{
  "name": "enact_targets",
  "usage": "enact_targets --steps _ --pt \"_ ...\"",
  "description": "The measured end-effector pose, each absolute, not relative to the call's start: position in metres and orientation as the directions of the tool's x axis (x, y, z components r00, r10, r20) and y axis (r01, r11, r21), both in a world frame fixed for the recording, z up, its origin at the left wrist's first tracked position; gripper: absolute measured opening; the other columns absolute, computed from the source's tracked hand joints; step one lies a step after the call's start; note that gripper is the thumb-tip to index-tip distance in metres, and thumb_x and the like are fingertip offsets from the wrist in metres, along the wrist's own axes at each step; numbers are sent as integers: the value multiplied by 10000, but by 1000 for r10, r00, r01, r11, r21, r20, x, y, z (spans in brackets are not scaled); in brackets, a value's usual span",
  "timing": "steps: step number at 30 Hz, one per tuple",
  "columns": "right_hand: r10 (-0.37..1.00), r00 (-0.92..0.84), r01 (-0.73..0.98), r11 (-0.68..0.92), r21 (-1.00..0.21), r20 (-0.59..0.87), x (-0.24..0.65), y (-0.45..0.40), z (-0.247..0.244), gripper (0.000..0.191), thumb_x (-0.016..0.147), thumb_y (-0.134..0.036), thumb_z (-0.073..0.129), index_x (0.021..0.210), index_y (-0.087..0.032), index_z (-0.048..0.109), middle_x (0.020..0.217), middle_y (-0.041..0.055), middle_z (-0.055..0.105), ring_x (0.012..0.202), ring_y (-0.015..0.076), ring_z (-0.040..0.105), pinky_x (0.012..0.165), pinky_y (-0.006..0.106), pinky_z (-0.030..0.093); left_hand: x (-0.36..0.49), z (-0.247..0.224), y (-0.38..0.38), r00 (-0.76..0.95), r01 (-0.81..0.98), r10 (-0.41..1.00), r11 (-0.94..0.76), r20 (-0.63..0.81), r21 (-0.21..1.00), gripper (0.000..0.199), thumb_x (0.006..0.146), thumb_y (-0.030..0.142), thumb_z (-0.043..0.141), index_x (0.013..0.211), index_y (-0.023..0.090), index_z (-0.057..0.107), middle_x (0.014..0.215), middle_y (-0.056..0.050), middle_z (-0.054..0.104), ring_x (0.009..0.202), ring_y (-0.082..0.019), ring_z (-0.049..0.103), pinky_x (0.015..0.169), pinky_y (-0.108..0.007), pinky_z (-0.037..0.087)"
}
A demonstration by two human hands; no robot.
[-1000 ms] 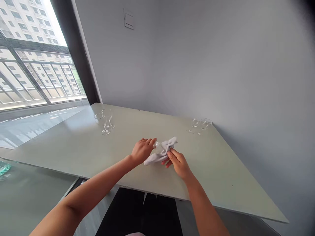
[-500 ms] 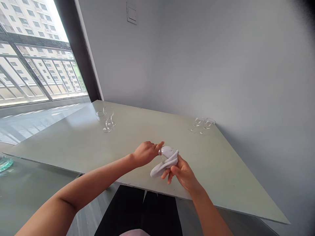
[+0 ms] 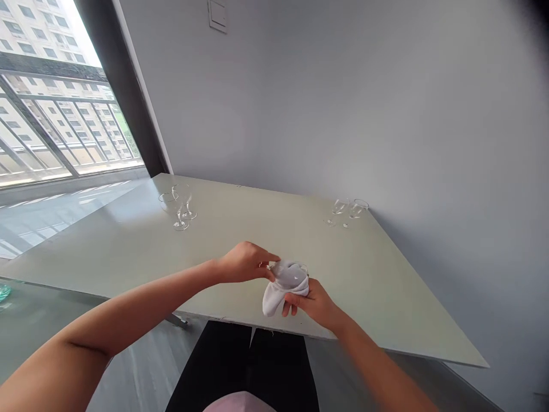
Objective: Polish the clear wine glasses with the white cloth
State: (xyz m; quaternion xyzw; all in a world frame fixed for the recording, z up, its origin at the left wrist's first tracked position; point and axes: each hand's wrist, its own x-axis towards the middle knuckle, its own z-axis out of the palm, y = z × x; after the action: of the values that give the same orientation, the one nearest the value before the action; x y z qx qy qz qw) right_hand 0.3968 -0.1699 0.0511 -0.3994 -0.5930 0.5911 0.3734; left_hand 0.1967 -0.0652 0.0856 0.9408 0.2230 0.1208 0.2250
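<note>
Over the near part of the table, a clear wine glass [image 3: 295,276] lies tilted sideways, wrapped in a white cloth [image 3: 273,300]. My left hand [image 3: 249,262] is closed on the glass at its left end, fingers pinching around what looks like the stem or foot. My right hand [image 3: 312,303] grips the cloth from the right and below, its thumb on top. The cloth hides much of the bowl, and a flap of it hangs to the lower left.
Wine glasses [image 3: 180,224] stand on the pale table [image 3: 240,220] at the far left. Two more wine glasses [image 3: 355,212] are at the back right near the wall. A greenish glass object [image 3: 4,293] shows at the left edge.
My left fingers have shifted from lying across the glass's end to pinching it. The glass has turned, and the cloth now sits more around its bowl. The view has moved slightly.
</note>
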Motion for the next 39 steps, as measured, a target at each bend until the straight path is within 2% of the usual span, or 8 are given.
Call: enact_targets --steps 5,10,14,17,21,25,32,39 --pt "878 -473 152 3 -988 -70 402 -173 56 247 763 -382 590 673 -159 644 604 21 625 558 135 573 482 230 419 192 80 -62 912 380 349 -522 -215 764 438 844 494 372 831 168 664 630 -21 604 552 -120 539 502 -223 402" --pt "914 -273 -343 -383 -858 -299 397 -167 43 281 735 -417 619 745 -136 609 536 4 601 406 92 539 313 155 271 199 64 -88 844 410 443 -896 301 170 362 874 399 374 1078 171 567 798 -86 633 808 -199 567 842 -407 384" --pt "918 -194 -488 -396 -778 -346 387 -172 43 297 729 -422 626 652 -139 579 430 -16 546 358 65 476 330 150 296 199 52 -97 858 387 317 -916 404 -102 334 892 315 355 1144 144 493 721 -61 585 699 -165 561 766 -355 416" --pt "937 -257 -321 -312 -894 -235 386 -180 48 324 772 -452 563 720 -134 599 456 -4 564 369 93 502 354 186 318 194 52 -93 844 381 354 -924 403 13 381 886 407 350 1133 167 512 673 -33 567 599 -132 539 612 -267 407" --pt "908 -416 117 2 -993 -47 396 -188 58 253 829 -397 492 805 -171 604 555 3 605 532 136 567 484 239 395 189 70 -90 835 371 519 -778 185 507 431 821 506 440 1127 226 556 670 -2 573 579 -100 501 567 -217 376" --pt "764 -614 464 553 -692 198 407 -187 65 201 851 -266 437 816 -209 627 683 11 628 616 128 538 600 261 405 185 83 -87 904 345 353 -262 -243 901 408 736 540 538 887 175 642 572 18 481 493 -81 397 467 -207 336" --pt "652 -689 619 757 -211 317 438 -165 71 286 826 -136 403 923 -248 647 726 32 668 631 148 561 578 269 397 182 60 -85 893 332 189 337 -409 881 437 685 525 590 879 135 625 547 33 442 399 -46 316 429 -218 327" --pt "745 -361 851 509 -129 562 457 -176 85 460 816 -155 436 1259 -277 461 1145 36 605 922 212 584 689 322 426 186 51 -77 639 397 695 71 -331 915 348 708 431 550 902 149 615 609 16 506 468 -73 421 426 -201 322"
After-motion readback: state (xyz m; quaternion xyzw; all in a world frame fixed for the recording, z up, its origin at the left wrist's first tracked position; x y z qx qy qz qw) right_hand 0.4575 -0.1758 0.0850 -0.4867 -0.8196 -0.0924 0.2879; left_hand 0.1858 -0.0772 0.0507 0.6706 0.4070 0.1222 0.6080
